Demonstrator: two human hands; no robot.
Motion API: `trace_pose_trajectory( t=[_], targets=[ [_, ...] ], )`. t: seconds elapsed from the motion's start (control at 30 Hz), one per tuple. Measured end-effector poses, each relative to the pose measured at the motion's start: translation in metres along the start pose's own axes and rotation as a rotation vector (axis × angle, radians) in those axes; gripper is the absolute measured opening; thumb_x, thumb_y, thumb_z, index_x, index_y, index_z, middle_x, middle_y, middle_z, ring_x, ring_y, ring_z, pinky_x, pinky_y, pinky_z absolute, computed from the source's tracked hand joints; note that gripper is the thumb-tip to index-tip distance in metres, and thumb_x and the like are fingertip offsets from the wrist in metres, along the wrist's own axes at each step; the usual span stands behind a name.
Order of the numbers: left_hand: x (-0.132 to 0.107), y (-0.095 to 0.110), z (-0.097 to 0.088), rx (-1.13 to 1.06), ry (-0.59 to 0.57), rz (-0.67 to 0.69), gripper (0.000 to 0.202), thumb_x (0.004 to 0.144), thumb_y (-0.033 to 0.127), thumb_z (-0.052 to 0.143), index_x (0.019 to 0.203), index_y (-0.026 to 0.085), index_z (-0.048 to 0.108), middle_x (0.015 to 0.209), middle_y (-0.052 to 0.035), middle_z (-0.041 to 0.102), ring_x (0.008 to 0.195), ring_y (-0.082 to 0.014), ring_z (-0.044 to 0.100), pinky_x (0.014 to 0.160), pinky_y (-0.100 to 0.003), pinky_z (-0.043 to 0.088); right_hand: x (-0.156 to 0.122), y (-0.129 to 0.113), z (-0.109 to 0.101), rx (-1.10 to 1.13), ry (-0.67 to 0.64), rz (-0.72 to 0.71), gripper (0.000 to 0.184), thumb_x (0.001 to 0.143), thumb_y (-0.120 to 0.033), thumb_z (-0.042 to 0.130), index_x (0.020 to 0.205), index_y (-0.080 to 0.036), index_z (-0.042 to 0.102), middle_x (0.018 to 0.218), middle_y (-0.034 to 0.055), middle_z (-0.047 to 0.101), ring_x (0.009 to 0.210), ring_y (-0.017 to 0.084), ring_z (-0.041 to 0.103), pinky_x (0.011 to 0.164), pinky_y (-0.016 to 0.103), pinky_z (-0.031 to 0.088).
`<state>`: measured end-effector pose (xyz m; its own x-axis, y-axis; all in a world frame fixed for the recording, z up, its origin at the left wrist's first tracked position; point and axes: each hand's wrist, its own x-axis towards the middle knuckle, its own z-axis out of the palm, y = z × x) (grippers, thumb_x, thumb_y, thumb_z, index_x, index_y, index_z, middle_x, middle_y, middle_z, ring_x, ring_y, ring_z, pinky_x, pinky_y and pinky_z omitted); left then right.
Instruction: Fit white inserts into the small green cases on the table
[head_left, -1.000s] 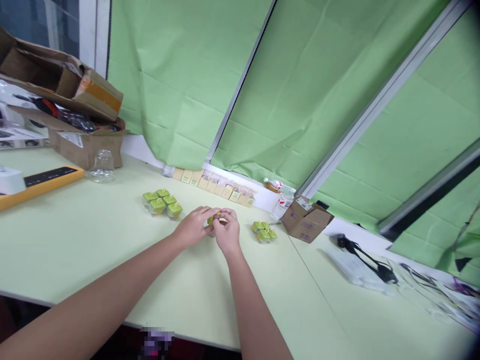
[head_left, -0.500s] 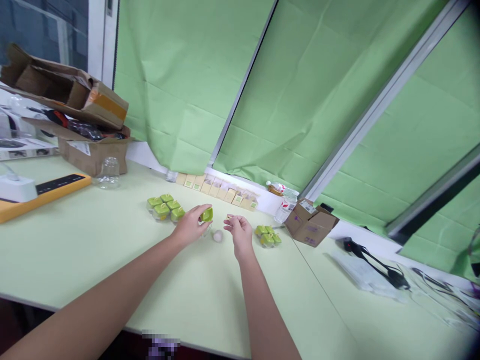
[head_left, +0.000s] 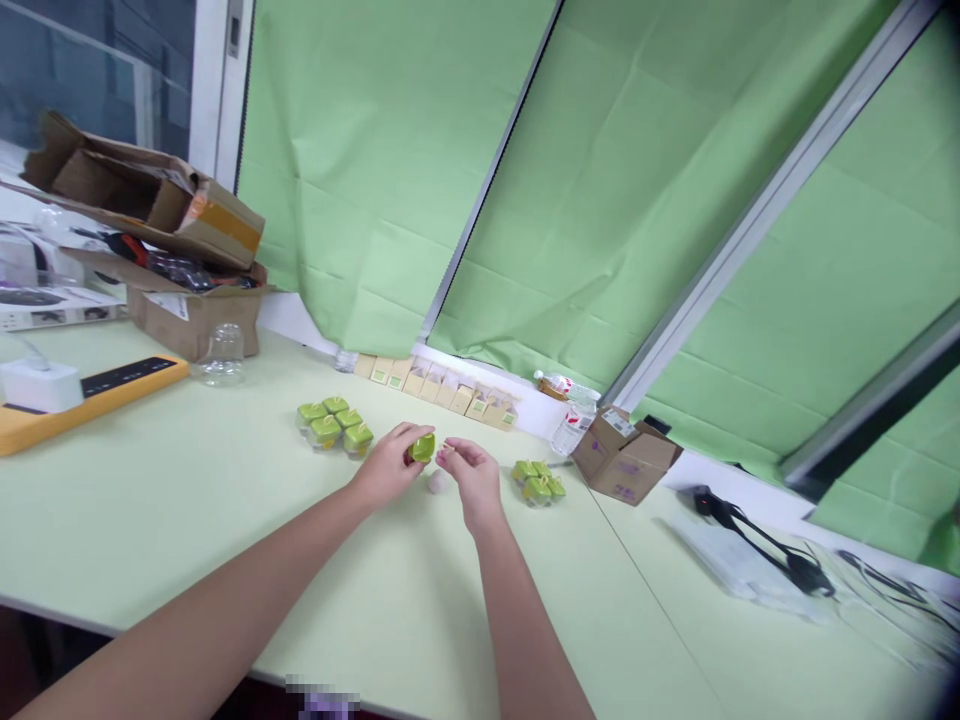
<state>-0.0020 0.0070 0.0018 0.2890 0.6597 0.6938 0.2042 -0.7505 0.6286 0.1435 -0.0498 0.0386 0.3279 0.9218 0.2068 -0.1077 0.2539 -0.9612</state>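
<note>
My left hand (head_left: 386,467) grips a small green cap (head_left: 421,448) between thumb and fingers, just above the pale green table (head_left: 187,500). My right hand (head_left: 469,474) is right beside it, fingers pinched on something tiny I cannot make out. A small whitish round piece (head_left: 436,482) lies on the table between the two hands. A cluster of several green-lidded little jars (head_left: 335,425) stands to the left of my hands, and a smaller cluster of them (head_left: 538,481) to the right.
A row of small beige boxes (head_left: 435,383) lines the window sill. An open cardboard box (head_left: 624,456) and a plastic bottle (head_left: 566,420) sit at the right. Stacked cardboard boxes (head_left: 161,260), a clear jar (head_left: 220,356) and a yellow board (head_left: 90,395) stand at the left; cables (head_left: 757,530) lie far right.
My hands were joined on one green-capped jar a second ago. They came apart, the left keeping the green cap, the whitish piece now lying on the table; the right has drawn close again.
</note>
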Motion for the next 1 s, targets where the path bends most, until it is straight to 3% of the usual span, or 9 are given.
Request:
trace_pose_trajectory(
  t=[0.2, 0.37, 0.5, 0.8, 1.0],
  targets=[
    [-0.002, 0.003, 0.003, 0.023, 0.022, -0.032, 0.043, 0.078, 0.019, 0.065, 0.121, 0.028, 0.061, 0.104, -0.0027, 0.049, 0.069, -0.0098, 0.054, 0.067, -0.025, 0.050, -0.001, 0.003, 0.003, -0.233, -0.037, -0.165, 0.023, 0.070, -0.033, 0.072, 0.086, -0.016, 0.072, 0.080, 0.0061, 0.072, 0.072, 0.019, 0.066, 0.071, 0.034, 0.056],
    [-0.003, 0.009, 0.003, 0.062, 0.046, 0.015, 0.046, 0.077, 0.015, 0.066, 0.121, 0.029, 0.061, 0.103, -0.0024, 0.047, 0.073, -0.0107, 0.053, 0.068, -0.025, 0.048, -0.008, 0.005, 0.005, -0.660, 0.038, -0.417, 0.018, 0.078, -0.030, 0.063, 0.089, -0.023, 0.075, 0.087, 0.0030, 0.073, 0.070, 0.017, 0.061, 0.071, 0.031, 0.050],
    [-0.004, 0.013, 0.003, 0.041, 0.037, 0.071, 0.046, 0.078, 0.011, 0.063, 0.120, 0.029, 0.061, 0.105, -0.0024, 0.047, 0.078, -0.0111, 0.055, 0.072, -0.026, 0.048, -0.012, 0.005, 0.008, -0.855, 0.054, -0.555, 0.017, 0.080, -0.027, 0.060, 0.087, -0.026, 0.075, 0.082, 0.0001, 0.073, 0.069, 0.016, 0.057, 0.071, 0.030, 0.047],
    [-0.003, 0.015, 0.003, 0.042, 0.038, 0.189, 0.047, 0.078, 0.002, 0.055, 0.120, 0.023, 0.058, 0.105, -0.0047, 0.047, 0.086, -0.0136, 0.054, 0.076, -0.026, 0.048, -0.016, 0.009, 0.017, -0.978, 0.128, -0.594, 0.019, 0.083, -0.027, 0.056, 0.081, -0.025, 0.075, 0.077, 0.0009, 0.071, 0.066, 0.016, 0.055, 0.068, 0.029, 0.042],
    [-0.005, 0.010, 0.004, 0.102, -0.002, 0.209, 0.047, 0.079, 0.000, 0.049, 0.120, 0.023, 0.057, 0.107, -0.0065, 0.049, 0.085, -0.0144, 0.055, 0.073, -0.027, 0.049, -0.018, 0.008, 0.018, -1.032, 0.023, -0.529, 0.024, 0.086, -0.026, 0.052, 0.072, -0.025, 0.072, 0.068, 0.0014, 0.066, 0.061, 0.016, 0.053, 0.064, 0.027, 0.039]
  ],
)
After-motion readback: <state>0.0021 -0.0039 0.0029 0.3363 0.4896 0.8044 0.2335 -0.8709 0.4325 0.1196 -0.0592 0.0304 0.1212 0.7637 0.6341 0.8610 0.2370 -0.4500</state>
